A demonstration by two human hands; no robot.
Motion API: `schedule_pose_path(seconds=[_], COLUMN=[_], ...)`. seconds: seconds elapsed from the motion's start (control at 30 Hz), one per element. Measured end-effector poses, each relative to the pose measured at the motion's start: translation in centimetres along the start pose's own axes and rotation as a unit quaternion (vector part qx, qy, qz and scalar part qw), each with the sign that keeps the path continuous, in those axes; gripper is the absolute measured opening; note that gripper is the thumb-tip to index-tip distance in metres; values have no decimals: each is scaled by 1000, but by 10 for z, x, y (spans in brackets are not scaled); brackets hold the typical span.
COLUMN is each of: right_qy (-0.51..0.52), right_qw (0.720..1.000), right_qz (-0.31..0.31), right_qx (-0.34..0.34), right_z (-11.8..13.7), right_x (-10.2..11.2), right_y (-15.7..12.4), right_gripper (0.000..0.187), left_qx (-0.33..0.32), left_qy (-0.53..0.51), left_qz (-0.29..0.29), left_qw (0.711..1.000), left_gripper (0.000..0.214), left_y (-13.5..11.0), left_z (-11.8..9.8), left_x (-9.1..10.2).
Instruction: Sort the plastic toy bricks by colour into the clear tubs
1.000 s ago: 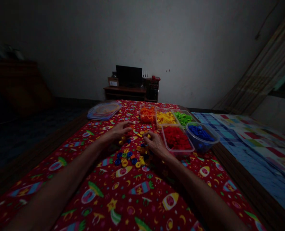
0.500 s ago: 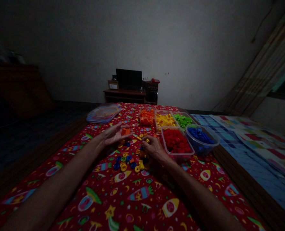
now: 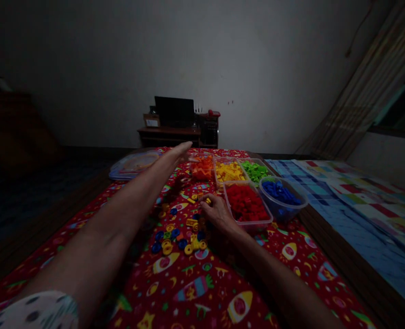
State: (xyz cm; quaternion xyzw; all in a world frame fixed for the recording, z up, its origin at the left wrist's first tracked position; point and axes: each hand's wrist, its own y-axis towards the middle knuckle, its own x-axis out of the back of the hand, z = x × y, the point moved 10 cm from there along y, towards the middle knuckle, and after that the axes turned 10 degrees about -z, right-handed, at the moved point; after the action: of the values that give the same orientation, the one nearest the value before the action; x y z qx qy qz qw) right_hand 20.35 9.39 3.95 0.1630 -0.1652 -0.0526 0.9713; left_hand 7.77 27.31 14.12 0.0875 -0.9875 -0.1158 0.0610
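Observation:
My left hand (image 3: 181, 153) is stretched forward, palm turned toward the right, at the near-left rim of the clear container of orange bricks (image 3: 202, 167). Its fingers look extended and apart, though they are dark and partly turned away. Low over the table, my right hand (image 3: 218, 211) is closed in a pinch, with a small yellow toy piece (image 3: 208, 201) at the fingertips. Beside and below it on the cloth lie loose yellow and blue wheels (image 3: 167, 247) and small mixed bricks (image 3: 194, 242).
Right of my right hand stand containers of red bricks (image 3: 246, 203), yellow bricks (image 3: 230, 172), green bricks (image 3: 255, 171) and blue pieces (image 3: 281, 193). Stacked clear lids (image 3: 123, 168) lie at far left on the red patterned cloth (image 3: 175, 292). A monitor (image 3: 174, 111) stands beyond.
My left hand, earlier palm-up with orange bricks over the table's middle, has moved forward and right to the orange container. My right hand stays low near the loose pieces. The view has shifted slightly.

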Motion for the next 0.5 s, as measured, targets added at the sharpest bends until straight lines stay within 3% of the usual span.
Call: schedule_pose_path(seconds=[0.07,0.2,0.37,0.5], right_qy=[11,34,71,26], right_qw=[1000,999,997,999], right_qz=[1,4,-11,23], right_qx=[-17,-39,-31,-3], right_z=[0,5,22,35], right_x=[-1,-4,9,14], right_y=[0,0,4,4], right_gripper=[19,16,14,17], left_qx=[-6,-86,-93,-114], left_qy=[53,171,302,334], left_qz=[11,97,86,112], left_qw=[999,977,945,929], left_gripper=[38,42,62,60], left_y=[-11,-51,-116,-164], left_z=[9,23,68,86], left_x=[10,36,98,110])
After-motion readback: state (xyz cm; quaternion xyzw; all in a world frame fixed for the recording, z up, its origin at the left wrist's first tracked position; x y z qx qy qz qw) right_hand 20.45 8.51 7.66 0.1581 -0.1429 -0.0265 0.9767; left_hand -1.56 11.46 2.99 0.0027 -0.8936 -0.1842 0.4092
